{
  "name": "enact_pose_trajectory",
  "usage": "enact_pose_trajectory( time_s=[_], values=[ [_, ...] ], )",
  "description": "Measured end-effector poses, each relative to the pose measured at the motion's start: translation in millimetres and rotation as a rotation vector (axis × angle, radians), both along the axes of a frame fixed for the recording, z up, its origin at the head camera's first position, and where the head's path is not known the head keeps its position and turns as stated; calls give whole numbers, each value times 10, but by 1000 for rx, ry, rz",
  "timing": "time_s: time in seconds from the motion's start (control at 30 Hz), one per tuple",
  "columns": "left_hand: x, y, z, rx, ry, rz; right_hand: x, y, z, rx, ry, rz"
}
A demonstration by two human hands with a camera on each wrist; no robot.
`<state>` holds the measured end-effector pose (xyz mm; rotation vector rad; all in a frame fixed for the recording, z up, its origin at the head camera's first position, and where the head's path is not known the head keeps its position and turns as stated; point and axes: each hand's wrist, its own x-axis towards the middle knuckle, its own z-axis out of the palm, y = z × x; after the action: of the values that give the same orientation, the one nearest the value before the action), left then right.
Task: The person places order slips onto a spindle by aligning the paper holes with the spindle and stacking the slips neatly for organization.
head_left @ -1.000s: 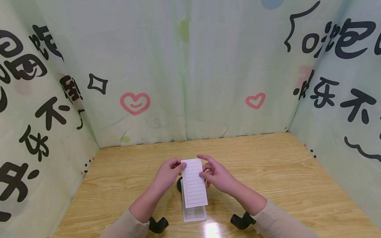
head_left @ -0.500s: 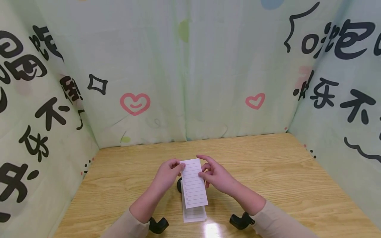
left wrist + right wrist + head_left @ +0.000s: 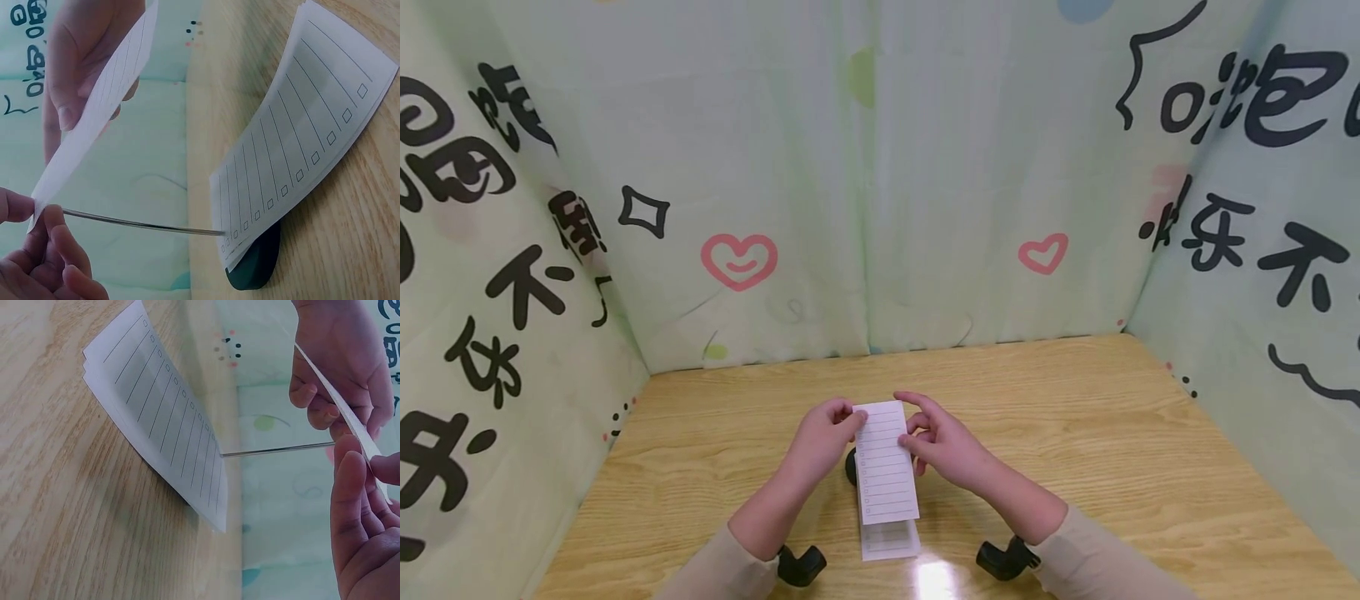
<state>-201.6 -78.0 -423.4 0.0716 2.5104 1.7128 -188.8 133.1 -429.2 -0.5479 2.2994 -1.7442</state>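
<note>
In the head view my left hand (image 3: pixel 822 437) pinches the upper left corner of a lined checklist sheet (image 3: pixel 887 471). At its right edge, my right hand (image 3: pixel 951 446) pinches the same sheet, index finger extended along the top. Below it lies a small stack of matching sheets (image 3: pixel 300 131), bent upward and pierced near one end by a thin metal spike (image 3: pixel 144 224). That spike belongs to a paper spike holder with a dark round base (image 3: pixel 256 262). Its tip ends close to the held sheet, by the left fingers; whether it pierces the sheet is hidden.
The holder stands on a wood-grain table (image 3: pixel 1075 417). Printed cloth curtains (image 3: pixel 940 167) enclose the back and both sides. Black curved pieces (image 3: pixel 801 567) sit at each wrist beside the beige sleeves (image 3: pixel 722 567).
The lower end of the held sheet has swung slightly left. My right hand has shifted a little left with it, while both hands keep hold of the sheet.
</note>
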Motion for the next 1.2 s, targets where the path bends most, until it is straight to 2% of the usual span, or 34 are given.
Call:
enact_pose_trajectory(
  time_s=[0.27,0.43,0.6,0.73,0.9,1.2],
  values=[
    [11,-48,-45,94,-41,-7,6,-29,-2,7,-20,-5],
    [10,-62,-46,90,-52,5,-30,-55,-60,24,-19,-19],
    [-10,-80,-94,16,-73,13,-31,-87,-101,59,-41,-33],
    [-26,-99,-181,-74,-92,-5,-48,-87,-155,114,-56,-36],
    [-44,-92,-274,-177,-81,-35,-80,-88,-260,202,-58,-21],
    [-125,-98,-477,-240,-109,-78,-127,-79,-430,339,-41,25]
  ],
)
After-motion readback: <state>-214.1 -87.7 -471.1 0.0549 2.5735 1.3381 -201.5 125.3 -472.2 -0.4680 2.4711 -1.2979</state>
